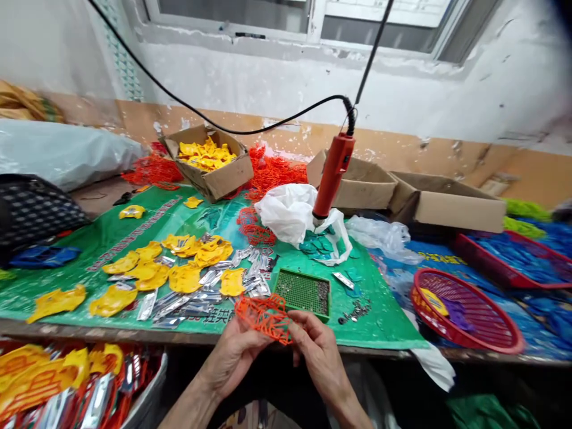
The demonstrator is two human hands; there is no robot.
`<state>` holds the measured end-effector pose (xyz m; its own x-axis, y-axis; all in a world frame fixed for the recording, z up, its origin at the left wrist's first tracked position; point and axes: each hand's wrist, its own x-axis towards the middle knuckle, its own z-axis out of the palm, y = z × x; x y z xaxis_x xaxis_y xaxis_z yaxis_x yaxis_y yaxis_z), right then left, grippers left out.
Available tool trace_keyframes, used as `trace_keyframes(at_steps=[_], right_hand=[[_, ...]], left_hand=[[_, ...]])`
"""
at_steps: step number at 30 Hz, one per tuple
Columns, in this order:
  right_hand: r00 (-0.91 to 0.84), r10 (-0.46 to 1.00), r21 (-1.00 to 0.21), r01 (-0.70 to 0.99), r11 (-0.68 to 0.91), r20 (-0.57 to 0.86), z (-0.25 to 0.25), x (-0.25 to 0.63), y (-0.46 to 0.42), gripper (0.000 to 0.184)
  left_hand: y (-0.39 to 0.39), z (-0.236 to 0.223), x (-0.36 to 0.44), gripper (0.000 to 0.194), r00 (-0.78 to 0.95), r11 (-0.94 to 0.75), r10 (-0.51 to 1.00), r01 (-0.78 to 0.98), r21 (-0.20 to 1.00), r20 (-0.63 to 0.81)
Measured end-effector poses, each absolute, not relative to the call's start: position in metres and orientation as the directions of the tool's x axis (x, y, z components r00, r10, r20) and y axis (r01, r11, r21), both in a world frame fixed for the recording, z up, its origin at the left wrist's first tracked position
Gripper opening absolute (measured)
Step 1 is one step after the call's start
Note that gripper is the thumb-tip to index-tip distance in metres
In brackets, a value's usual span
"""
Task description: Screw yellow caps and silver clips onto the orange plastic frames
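Observation:
An orange plastic lattice piece (264,319) is held between both my hands, just above the table's front edge. My left hand (239,348) grips its left side, thumb laid along the bottom. At its right end, the fingers of my right hand (314,339) are closed on it. Behind it lie yellow plastic shells (185,278) and a heap of shiny metal strips (194,304). A green pegged tray (300,288) holding small grey parts sits just beyond my right hand. Above the tray hangs a red electric screwdriver (333,176).
An open carton of yellow shells (217,179) stands at the back, near piled orange lattice pieces (272,170). Two more cartons (456,205) are behind right. A red basket (465,298) is at right. A sack of assembled pieces (67,381) stands below left.

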<state>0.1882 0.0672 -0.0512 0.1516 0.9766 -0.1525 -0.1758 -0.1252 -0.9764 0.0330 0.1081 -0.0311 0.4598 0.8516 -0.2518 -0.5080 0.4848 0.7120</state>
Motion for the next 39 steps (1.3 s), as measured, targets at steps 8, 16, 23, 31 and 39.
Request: trace_keyframes(at_steps=[8, 16, 23, 31, 39], right_hand=[[0.276, 0.93, -0.952, -0.253, -0.171, -0.24, -0.049, 0.211, 0.061, 0.037], [0.159, 0.974, -0.984, -0.089, -0.151, -0.164, -0.022, 0.204, 0.058, 0.044], [0.479, 0.842, -0.747, 0.647, -0.149, 0.247, -0.037, 0.311, 0.1, 0.022], [0.42, 0.849, -0.555, 0.81, -0.19, 0.321, -0.065, 0.339, 0.127, 0.015], [0.28, 0.911, -0.655, 0.756, -0.014, 0.304, -0.05, 0.328, 0.101, 0.02]], left_hand=[[0.109, -0.034, 0.004, 0.066, 0.211, -0.191, 0.961, 0.039, 0.981, 0.179], [0.088, -0.031, 0.027, 0.025, 0.449, -0.369, 0.849, 0.126, 0.921, 0.278], [0.092, -0.014, 0.025, 0.027, 0.45, 0.477, 0.802, -0.085, 0.875, -0.393], [0.101, -0.02, 0.031, 0.029, 0.463, 0.634, 0.75, -0.3, 0.713, -0.473], [0.108, -0.025, 0.034, 0.034, 0.467, 0.614, 0.778, -0.422, 0.667, -0.421]])
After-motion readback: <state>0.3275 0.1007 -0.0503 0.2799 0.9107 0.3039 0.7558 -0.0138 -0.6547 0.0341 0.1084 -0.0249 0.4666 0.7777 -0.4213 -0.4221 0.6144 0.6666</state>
